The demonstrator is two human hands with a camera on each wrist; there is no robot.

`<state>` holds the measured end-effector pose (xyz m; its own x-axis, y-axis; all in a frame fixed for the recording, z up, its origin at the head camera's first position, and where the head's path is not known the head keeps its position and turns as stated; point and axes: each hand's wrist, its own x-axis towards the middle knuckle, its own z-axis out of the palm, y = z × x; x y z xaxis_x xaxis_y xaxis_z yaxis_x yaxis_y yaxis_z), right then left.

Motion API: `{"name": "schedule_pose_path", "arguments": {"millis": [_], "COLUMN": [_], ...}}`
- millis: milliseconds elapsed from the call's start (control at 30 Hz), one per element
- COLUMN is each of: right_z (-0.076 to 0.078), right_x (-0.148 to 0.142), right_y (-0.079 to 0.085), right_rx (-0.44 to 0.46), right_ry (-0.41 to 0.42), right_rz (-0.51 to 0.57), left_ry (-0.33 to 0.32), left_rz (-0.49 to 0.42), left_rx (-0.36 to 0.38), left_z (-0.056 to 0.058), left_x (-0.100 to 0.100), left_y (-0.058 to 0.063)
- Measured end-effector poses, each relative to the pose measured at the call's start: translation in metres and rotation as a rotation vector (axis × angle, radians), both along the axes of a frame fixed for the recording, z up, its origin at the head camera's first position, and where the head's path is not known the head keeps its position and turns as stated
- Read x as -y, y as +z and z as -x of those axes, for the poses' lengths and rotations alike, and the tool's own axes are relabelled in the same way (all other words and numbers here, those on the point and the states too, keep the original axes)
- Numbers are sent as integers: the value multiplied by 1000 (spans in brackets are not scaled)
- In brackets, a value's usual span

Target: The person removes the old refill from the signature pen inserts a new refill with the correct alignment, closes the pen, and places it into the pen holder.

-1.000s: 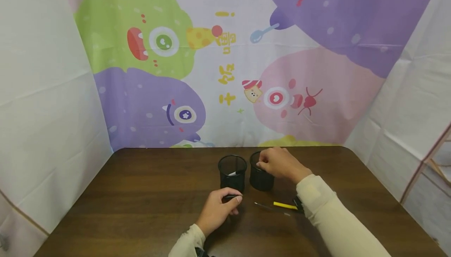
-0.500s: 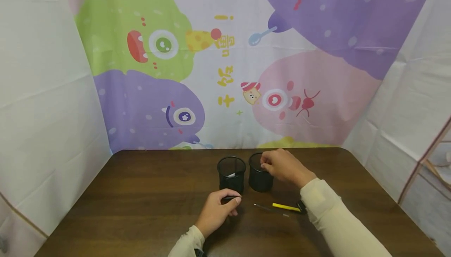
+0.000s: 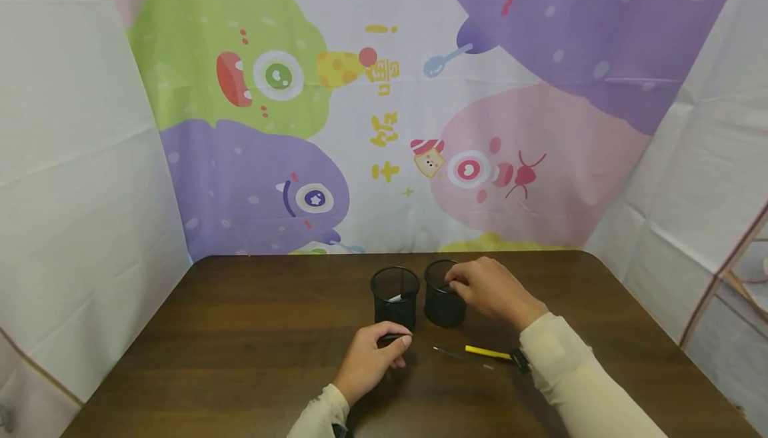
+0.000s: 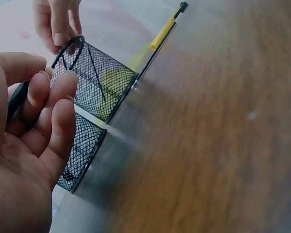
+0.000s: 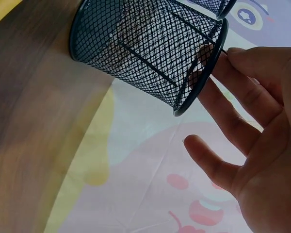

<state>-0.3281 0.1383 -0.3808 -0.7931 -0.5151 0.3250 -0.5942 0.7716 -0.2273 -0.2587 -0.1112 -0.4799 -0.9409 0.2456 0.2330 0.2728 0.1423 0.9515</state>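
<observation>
My left hand (image 3: 369, 361) holds a slim black pen-like piece (image 4: 18, 101) between thumb and curled fingers, low in front of the left black mesh pen cup (image 3: 395, 315). Over the right mesh pen cup (image 3: 445, 308), my right hand (image 3: 492, 290) pinches the end of a thin dark stick (image 5: 225, 52) right at the rim. Most of that stick is hidden by the fingers and rim. Thin dark lines show through this cup's mesh in both wrist views. A white piece (image 3: 395, 298) lies inside the left cup.
On the brown table (image 3: 252, 345), right of the left hand, lie a yellow tube (image 3: 487, 353), a thin refill-like rod (image 3: 447, 353) and a small pale bit (image 3: 489, 367). A printed cloth (image 3: 390, 225) hangs behind the table, with white cloth at both sides.
My right hand has shifted slightly right and down at the right cup's rim, still pinching. The left hand and the things on the table have stayed in place.
</observation>
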Motion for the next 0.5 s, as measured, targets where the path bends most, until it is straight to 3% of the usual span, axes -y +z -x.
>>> {"name": "schedule_pose_path", "arguments": {"millis": [233,500], "right_z": [-5,-9], "right_x": [-7,-12], "right_y": [1,1], "right_rx": [-45,-60], "right_ry": [-15,-30], "right_rz": [7,22], "left_ry": [-10,-19], "left_rz": [-5,-8], "left_rx": [-15,-12], "left_z": [-15,-15], "left_x": [-1,-1], "left_y": [25,26]}}
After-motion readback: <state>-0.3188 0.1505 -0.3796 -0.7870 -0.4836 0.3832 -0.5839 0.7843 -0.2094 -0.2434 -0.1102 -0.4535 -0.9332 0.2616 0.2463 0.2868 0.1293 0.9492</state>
